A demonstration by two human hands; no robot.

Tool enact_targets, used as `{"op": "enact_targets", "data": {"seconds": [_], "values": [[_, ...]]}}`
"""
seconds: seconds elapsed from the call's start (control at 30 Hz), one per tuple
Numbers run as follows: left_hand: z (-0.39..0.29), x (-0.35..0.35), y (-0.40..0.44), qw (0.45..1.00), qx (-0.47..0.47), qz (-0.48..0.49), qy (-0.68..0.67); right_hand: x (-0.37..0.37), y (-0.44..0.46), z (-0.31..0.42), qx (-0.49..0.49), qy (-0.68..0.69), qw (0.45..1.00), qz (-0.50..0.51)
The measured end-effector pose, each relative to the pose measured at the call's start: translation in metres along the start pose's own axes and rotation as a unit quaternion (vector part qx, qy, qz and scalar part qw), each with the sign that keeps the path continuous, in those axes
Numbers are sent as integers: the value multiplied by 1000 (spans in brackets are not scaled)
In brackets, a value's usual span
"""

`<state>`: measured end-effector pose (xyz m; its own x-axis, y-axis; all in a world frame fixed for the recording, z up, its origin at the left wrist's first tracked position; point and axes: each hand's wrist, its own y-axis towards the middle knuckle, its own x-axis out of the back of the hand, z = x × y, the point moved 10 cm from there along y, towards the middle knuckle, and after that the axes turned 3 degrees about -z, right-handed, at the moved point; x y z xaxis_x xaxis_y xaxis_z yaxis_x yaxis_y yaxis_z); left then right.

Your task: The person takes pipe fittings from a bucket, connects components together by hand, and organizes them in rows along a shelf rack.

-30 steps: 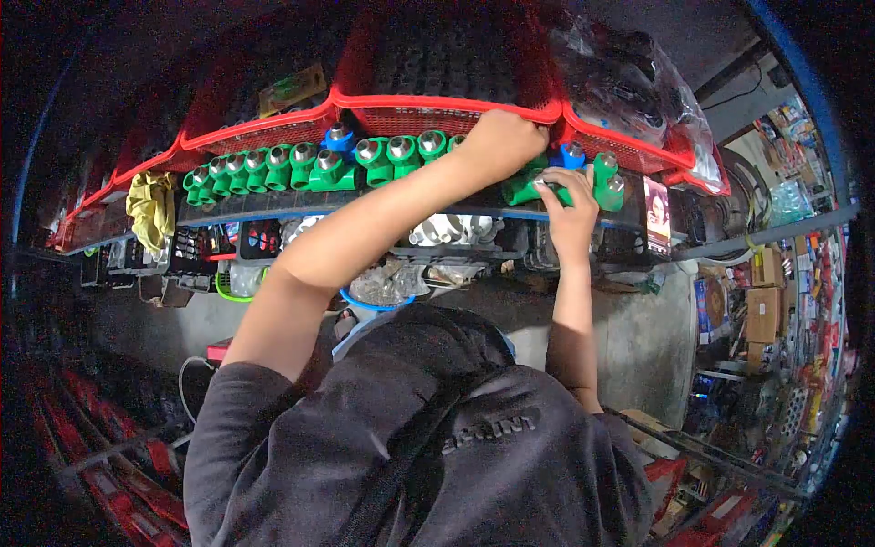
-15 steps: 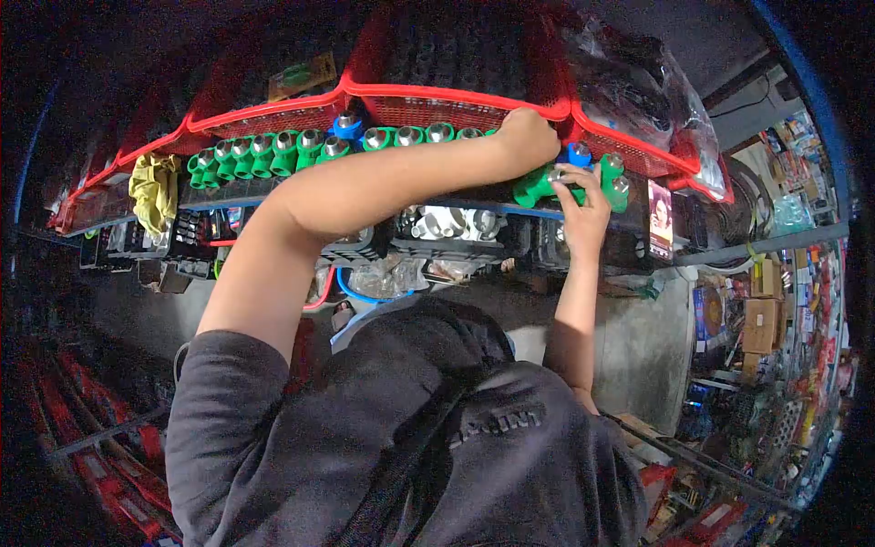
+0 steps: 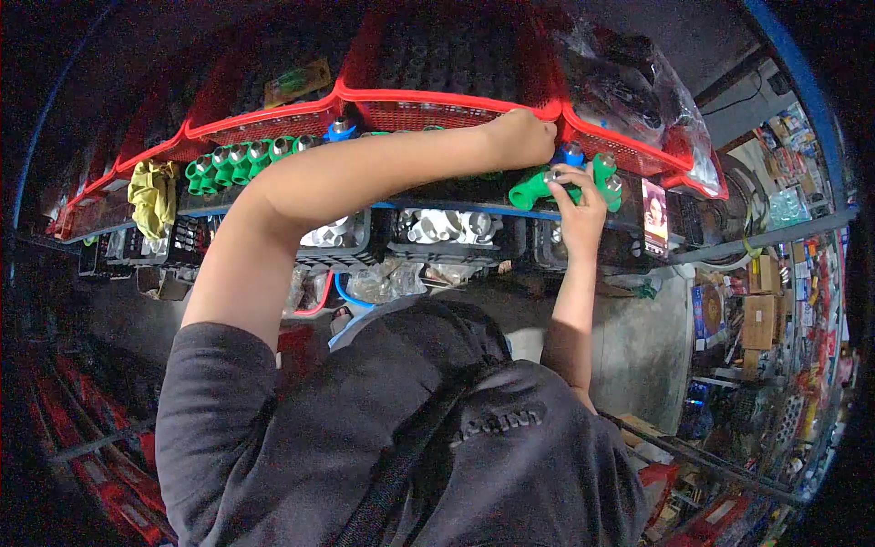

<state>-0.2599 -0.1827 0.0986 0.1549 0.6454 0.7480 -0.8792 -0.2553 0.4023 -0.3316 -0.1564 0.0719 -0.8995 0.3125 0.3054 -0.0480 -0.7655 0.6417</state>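
Note:
My left hand (image 3: 521,139) is a closed fist at the front rim of the red basket (image 3: 437,96); what it holds, if anything, is hidden. Just right of it, my right hand (image 3: 580,196) pinches the metal end of a green pipe fitting (image 3: 530,191) at the shelf's front edge. A blue fitting (image 3: 571,154) with a metal top stands behind that hand, and more green fittings (image 3: 606,182) touch its right side. Along the shelf to the left runs a row of green fittings (image 3: 239,164), partly covered by my left arm, with a blue one (image 3: 341,130) behind.
A yellow cloth (image 3: 153,199) hangs over the shelf edge at left. A phone (image 3: 655,217) with a lit screen leans at right. Black crates of white fittings (image 3: 448,225) sit below the shelf. Plastic bags (image 3: 629,77) fill the right basket.
My left forearm has swung up and covers more of the green row. The fitting at my right hand has tilted slightly, and its metal end now shows between the fingers.

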Motion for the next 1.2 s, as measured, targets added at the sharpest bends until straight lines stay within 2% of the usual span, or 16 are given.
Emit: {"op": "enact_targets", "data": {"seconds": [0.13,0.23,0.33,0.47,0.63,0.7,0.73,0.83,0.93,1.2], "values": [[2,4,-1,999,-32,8,-36,2,0,-3,-9,15,1000,-7],[23,-2,0,979,20,42,-198,1,1,-3,-24,41,999,8],[25,2,-2,980,31,13,-194,1,2,-7,-29,46,998,19],[25,-2,-8,978,48,36,-201,1,2,-5,-35,50,998,25],[39,13,-12,956,98,-9,-277,-2,3,-2,-13,18,999,39],[55,14,-17,947,175,17,-270,0,3,-2,-25,22,999,38],[60,17,-21,941,179,-22,-288,1,3,-4,-38,26,998,35],[59,12,-30,942,199,-19,-268,0,5,-2,-38,13,999,33],[50,8,-37,944,196,16,-263,-3,9,8,-13,-12,999,46],[40,6,-30,956,198,21,-215,-15,29,17,12,-59,992,114]]}}
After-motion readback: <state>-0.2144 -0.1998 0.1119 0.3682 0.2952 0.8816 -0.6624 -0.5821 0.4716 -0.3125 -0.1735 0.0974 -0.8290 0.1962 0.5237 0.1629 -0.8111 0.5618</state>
